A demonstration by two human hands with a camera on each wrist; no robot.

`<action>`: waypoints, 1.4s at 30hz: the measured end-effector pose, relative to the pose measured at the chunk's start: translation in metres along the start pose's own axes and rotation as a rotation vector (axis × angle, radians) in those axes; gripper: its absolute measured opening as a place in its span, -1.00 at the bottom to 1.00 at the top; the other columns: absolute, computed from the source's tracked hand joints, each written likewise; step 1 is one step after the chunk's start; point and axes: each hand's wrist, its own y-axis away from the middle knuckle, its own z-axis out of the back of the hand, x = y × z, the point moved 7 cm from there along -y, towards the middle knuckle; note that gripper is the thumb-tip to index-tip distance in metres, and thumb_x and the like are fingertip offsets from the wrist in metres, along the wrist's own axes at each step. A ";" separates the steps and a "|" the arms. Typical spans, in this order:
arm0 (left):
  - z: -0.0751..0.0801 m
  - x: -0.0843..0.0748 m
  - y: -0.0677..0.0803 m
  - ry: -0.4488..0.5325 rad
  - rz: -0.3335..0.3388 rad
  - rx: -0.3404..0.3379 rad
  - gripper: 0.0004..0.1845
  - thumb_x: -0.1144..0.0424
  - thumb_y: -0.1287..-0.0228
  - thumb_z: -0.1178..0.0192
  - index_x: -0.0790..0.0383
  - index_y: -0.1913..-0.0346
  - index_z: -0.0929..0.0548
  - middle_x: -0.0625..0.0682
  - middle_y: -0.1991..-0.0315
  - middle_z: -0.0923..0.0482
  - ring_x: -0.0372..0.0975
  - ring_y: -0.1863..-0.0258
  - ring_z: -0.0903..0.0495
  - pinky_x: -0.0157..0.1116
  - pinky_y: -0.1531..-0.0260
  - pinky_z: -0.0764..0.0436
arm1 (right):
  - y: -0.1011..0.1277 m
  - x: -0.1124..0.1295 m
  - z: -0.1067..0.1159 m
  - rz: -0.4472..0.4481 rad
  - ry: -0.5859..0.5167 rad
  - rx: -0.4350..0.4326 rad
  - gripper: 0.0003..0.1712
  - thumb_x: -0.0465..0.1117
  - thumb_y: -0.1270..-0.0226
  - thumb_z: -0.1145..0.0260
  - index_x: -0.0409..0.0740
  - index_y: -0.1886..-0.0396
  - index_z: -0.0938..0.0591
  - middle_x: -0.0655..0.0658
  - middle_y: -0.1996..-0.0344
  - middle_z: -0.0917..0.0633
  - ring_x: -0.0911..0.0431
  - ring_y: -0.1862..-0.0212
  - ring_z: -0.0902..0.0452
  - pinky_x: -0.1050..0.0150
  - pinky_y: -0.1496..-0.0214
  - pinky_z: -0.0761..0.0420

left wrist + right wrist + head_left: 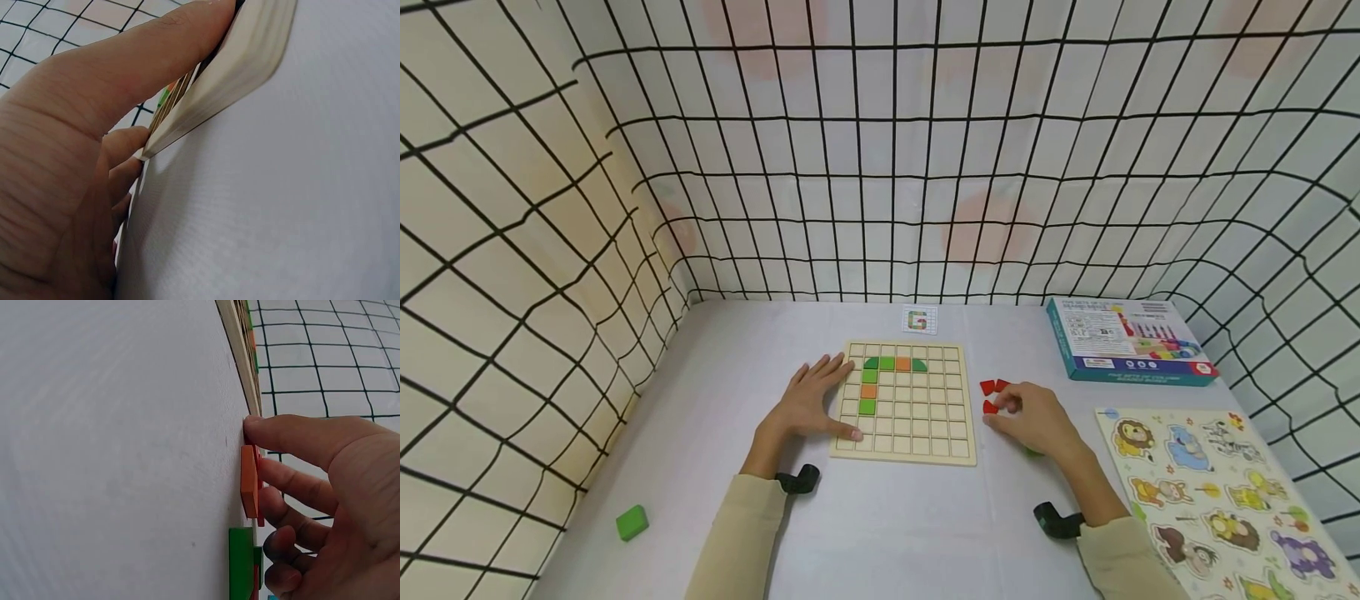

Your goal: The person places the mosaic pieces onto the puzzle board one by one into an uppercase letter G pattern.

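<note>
Left hand (811, 402): mine, fingers straight and spread, resting flat on the left edge of the wooden grid board (917, 433), thumb along its near-left corner. Right hand (1033, 417): mine, just right of the board, fingers curled onto a small pile of red pieces (992, 388) on the white table (880, 517); thumb and fingers pinch an orange tile (249, 487). Green tile (240, 562) lies under this palm. Board holds green and orange tiles (887, 364) in its upper-left cells. Stray green block (632, 522) at table's near-left. Pattern card (919, 320) beyond the board. Teal box (1123, 340) and animal puzzle (1217, 500) to the right.
</note>
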 end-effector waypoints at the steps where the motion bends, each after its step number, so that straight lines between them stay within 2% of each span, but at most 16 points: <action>1: 0.000 0.000 0.000 0.001 -0.003 -0.003 0.38 -0.45 0.25 -0.53 -0.05 -0.66 -0.12 -0.04 -0.70 0.09 -0.05 -0.70 0.17 0.14 -0.64 0.20 | 0.000 0.001 0.001 0.013 0.002 0.000 -0.68 0.00 -0.22 -0.53 -0.10 0.16 -0.73 -0.06 0.32 -0.61 0.04 0.18 -0.46 0.20 0.18 -0.46; 7: 0.000 0.000 0.000 0.000 -0.006 -0.004 0.37 -0.45 0.25 -0.53 -0.05 -0.66 -0.12 -0.04 -0.70 0.09 -0.05 -0.70 0.17 0.13 -0.65 0.20 | 0.001 0.003 0.003 0.020 -0.005 0.009 -0.67 -0.05 -0.25 -0.51 -0.13 0.09 -0.75 -0.10 0.21 -0.67 -0.04 0.05 -0.50 0.00 -0.05 -0.58; 16: 0.001 -0.002 0.001 -0.018 -0.016 0.010 0.43 -0.46 0.30 -0.56 -0.05 -0.67 -0.08 -0.03 -0.70 0.11 -0.03 -0.70 0.18 0.13 -0.65 0.21 | -0.001 0.005 0.002 0.025 -0.023 -0.008 -0.67 -0.06 -0.30 -0.49 -0.14 0.05 -0.77 -0.12 0.15 -0.72 -0.10 -0.02 -0.54 -0.15 -0.20 -0.59; 19: 0.002 -0.002 0.001 -0.023 -0.017 0.006 0.42 -0.47 0.30 -0.55 -0.04 -0.67 -0.09 -0.04 -0.70 0.10 -0.03 -0.70 0.17 0.13 -0.65 0.20 | -0.002 0.013 0.003 0.043 -0.038 -0.026 -0.69 -0.08 -0.32 -0.47 -0.12 0.02 -0.77 -0.11 0.14 -0.72 -0.08 0.02 -0.53 -0.03 -0.10 -0.62; 21: 0.002 -0.001 0.001 -0.024 -0.014 0.004 0.42 -0.47 0.30 -0.55 -0.05 -0.67 -0.09 -0.04 -0.70 0.10 -0.04 -0.70 0.17 0.13 -0.65 0.20 | -0.003 0.020 0.003 0.050 -0.057 -0.033 -0.69 -0.09 -0.33 -0.46 -0.11 0.00 -0.77 -0.09 0.15 -0.71 -0.04 0.07 -0.51 0.10 0.04 -0.64; 25: 0.001 -0.001 0.001 -0.025 -0.013 0.007 0.42 -0.47 0.29 -0.55 -0.05 -0.67 -0.09 -0.04 -0.70 0.10 -0.04 -0.70 0.17 0.13 -0.65 0.19 | -0.006 0.037 -0.001 0.071 -0.076 -0.036 -0.70 -0.10 -0.31 -0.47 -0.07 0.00 -0.78 -0.04 0.24 -0.69 0.03 0.15 -0.45 0.25 0.21 -0.49; 28: 0.000 0.000 0.001 -0.021 -0.022 0.008 0.41 -0.46 0.28 -0.56 -0.04 -0.67 -0.10 -0.02 -0.70 0.10 -0.02 -0.70 0.16 0.15 -0.64 0.18 | -0.009 0.049 -0.006 0.080 -0.079 -0.027 -0.70 -0.08 -0.29 -0.50 -0.05 0.02 -0.79 -0.02 0.29 -0.67 0.05 0.18 -0.43 0.26 0.23 -0.42; 42: 0.000 0.001 0.000 -0.016 -0.035 0.009 0.44 -0.46 0.31 -0.57 -0.05 -0.67 -0.09 -0.02 -0.70 0.10 -0.02 -0.70 0.18 0.14 -0.64 0.20 | -0.017 0.106 -0.045 0.152 -0.146 0.041 -0.76 -0.02 -0.23 -0.56 0.09 0.12 -0.82 0.10 0.39 -0.64 0.11 0.39 -0.43 0.33 0.46 -0.37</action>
